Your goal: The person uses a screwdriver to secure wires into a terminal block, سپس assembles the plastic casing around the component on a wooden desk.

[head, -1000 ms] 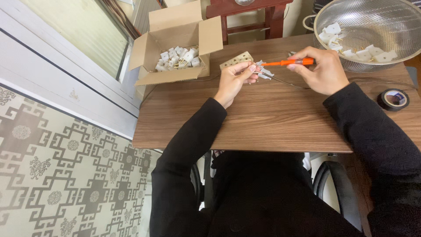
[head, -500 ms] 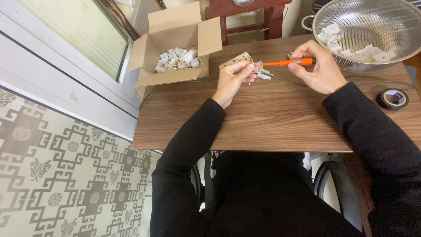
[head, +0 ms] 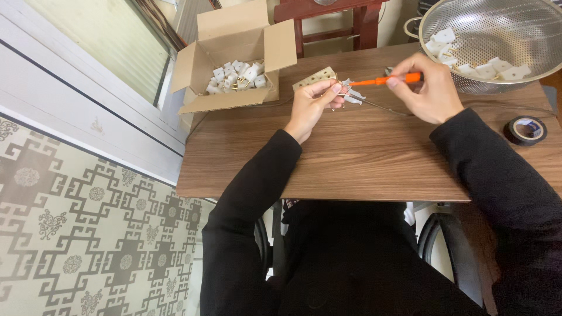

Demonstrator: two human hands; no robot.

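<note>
A small white plug [head: 351,93] is pinched in the left hand [head: 310,105], steadied for the orange screwdriver [head: 386,80] gripped by the right hand [head: 430,93].

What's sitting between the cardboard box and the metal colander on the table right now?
In the head view, between the cardboard box and the colander: a tan perforated block, the left hand pinching a small white part, and the right hand holding an orange screwdriver.

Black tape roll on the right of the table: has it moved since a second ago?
No. The black tape roll lies at the same spot near the table's right edge, below the metal colander, as before.
</note>
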